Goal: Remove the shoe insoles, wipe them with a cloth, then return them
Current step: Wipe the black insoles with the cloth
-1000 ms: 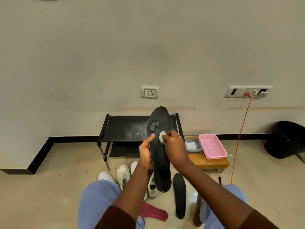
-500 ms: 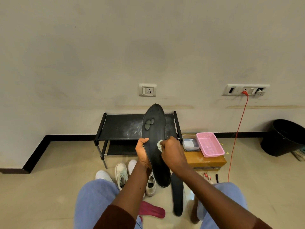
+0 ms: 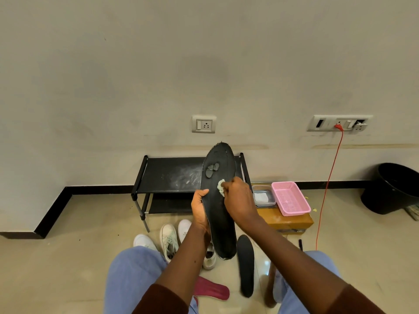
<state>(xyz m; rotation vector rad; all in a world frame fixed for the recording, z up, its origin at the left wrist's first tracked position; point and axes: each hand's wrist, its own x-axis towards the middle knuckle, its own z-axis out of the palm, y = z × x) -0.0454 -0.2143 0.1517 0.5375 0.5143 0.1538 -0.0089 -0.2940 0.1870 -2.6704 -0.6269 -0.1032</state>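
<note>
Shifted upward since half a second ago: your right hand [image 3: 238, 200], its fingertips pinching a small pale cloth [image 3: 221, 188] against the upright black insole [image 3: 216, 214], just below the grey patches [image 3: 212, 169] near the toe. Your left hand [image 3: 200, 209] grips that insole's left edge, thumb over the front, directly beside the right hand. Below both hands, on the floor: a second black insole [image 3: 246, 264], a red insole [image 3: 210, 290], white shoes [image 3: 169, 240].

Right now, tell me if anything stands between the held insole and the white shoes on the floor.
Nothing visible does. The black insole is held above the white shoes; only the left hand gripping it, and its forearm, overlap them.
</note>
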